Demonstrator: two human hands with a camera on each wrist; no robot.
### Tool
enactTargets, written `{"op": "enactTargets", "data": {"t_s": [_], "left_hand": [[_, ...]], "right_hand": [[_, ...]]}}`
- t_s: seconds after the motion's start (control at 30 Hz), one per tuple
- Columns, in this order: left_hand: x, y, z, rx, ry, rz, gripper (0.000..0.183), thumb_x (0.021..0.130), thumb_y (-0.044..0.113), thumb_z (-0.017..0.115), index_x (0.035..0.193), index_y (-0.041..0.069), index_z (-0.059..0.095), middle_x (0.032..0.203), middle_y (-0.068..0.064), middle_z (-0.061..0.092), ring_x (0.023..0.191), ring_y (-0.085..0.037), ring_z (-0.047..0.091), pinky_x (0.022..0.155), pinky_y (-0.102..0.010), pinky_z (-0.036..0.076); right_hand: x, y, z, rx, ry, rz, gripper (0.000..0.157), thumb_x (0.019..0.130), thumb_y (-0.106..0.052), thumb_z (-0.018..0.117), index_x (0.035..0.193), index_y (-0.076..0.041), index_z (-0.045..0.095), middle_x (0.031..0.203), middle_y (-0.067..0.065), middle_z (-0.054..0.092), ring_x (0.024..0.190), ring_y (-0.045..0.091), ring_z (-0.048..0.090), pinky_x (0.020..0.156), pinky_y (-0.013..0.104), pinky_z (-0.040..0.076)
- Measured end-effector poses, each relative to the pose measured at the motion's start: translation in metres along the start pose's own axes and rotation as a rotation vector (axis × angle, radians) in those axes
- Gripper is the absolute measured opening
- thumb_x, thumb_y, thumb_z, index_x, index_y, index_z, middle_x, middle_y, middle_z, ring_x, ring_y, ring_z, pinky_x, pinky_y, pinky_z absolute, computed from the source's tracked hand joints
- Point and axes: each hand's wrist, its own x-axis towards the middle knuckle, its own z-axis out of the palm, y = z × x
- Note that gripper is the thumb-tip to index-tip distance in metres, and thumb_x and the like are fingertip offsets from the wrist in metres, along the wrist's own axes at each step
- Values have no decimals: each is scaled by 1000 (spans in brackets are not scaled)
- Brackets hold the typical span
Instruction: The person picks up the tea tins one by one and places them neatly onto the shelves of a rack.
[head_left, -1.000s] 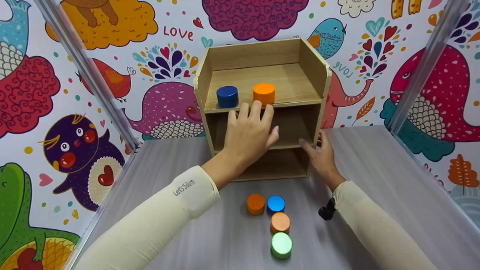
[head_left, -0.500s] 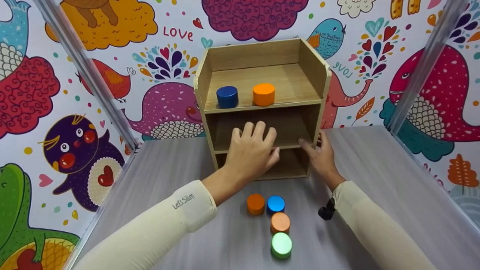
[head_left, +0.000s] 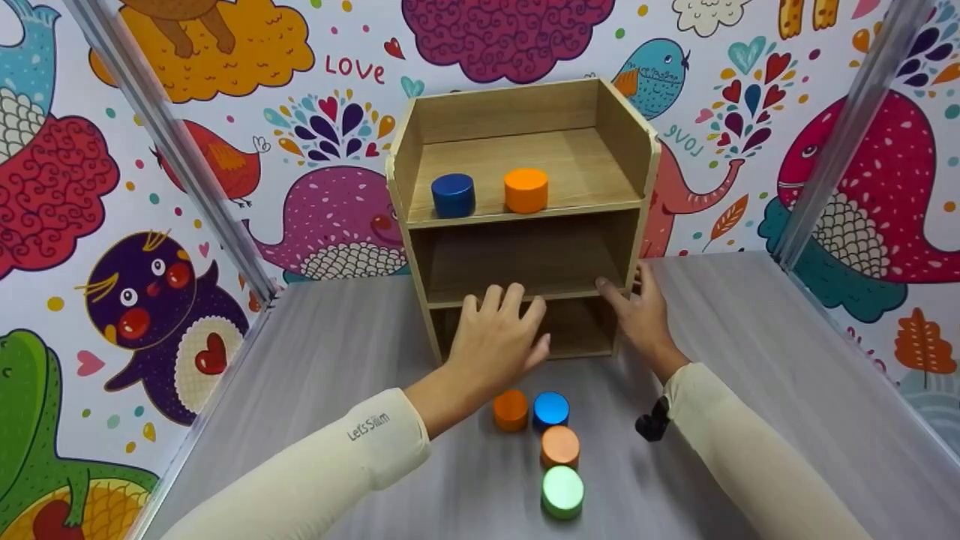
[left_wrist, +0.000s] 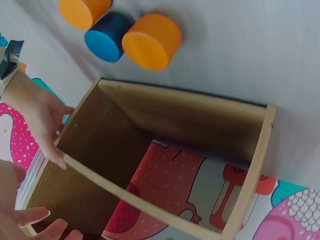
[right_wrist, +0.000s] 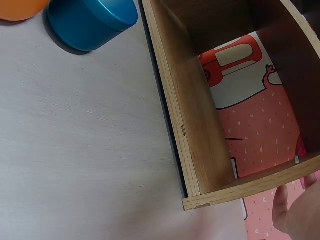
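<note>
A small wooden shelf unit (head_left: 525, 214) with a top tray and two lower compartments stands on the table. My right hand (head_left: 643, 322) grips its right side panel, the thumb at the front edge and the fingers round the outer face. My left hand (head_left: 496, 337) hovers in front of the lower compartment with loosely bent fingers, holding nothing. On the top tray, near its front edge, sit a dark blue cylinder (head_left: 454, 196) and, to its right, an orange cylinder (head_left: 526, 190). In the right wrist view, part of the right hand (right_wrist: 302, 212) shows outside the panel.
On the table before the shelf stand a darker orange cylinder (head_left: 511, 410), a bright blue cylinder (head_left: 551, 411), a peach cylinder (head_left: 560, 448) and a light green cylinder (head_left: 562, 492), close together. Patterned walls with metal posts (head_left: 847, 142) enclose the grey table (head_left: 337, 330).
My left hand has come down from the orange cylinder on the top tray, past the middle compartment, to the lower one. My right hand stays on the side panel.
</note>
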Motion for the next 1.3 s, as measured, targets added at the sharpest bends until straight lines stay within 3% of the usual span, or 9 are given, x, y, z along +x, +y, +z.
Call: {"op": "enactTargets", "data": {"t_s": [0.47, 0.83, 1.07, 1.3], "left_hand": [[-28, 5, 28, -44, -59, -10, 41, 90, 52, 46, 118, 23, 56, 110, -5, 54, 86, -23, 49, 64, -39, 40], [-60, 12, 60, -58, -237, -50, 47, 87, 56, 50, 123, 26, 54, 117, -8, 52, 96, -26, 51, 73, -46, 44], [-73, 16, 73, -80, -220, -50, 44, 87, 52, 50, 122, 26, 58, 115, -11, 55, 96, -28, 53, 71, -49, 44], [-85, 19, 83, -110, -251, -62, 41, 87, 51, 52, 118, 24, 58, 112, -12, 55, 96, -29, 53, 75, -53, 44]], "right_hand": [[-3, -3, 0, 9, -6, 2, 69, 83, -40, 68, 139, -19, 34, 131, 6, 42, 119, 25, 46, 98, 47, 41], [-4, -3, -1, 17, -22, 29, 71, 83, -43, 67, 140, -21, 31, 133, 5, 40, 122, 25, 45, 99, 48, 40], [-3, -5, 0, -1, 1, -28, 67, 84, -38, 68, 138, -17, 36, 127, 8, 45, 117, 25, 47, 96, 47, 43], [-3, -5, 0, -17, -5, 4, 69, 83, -42, 67, 139, -20, 34, 130, 7, 43, 120, 26, 45, 98, 49, 41]]}}
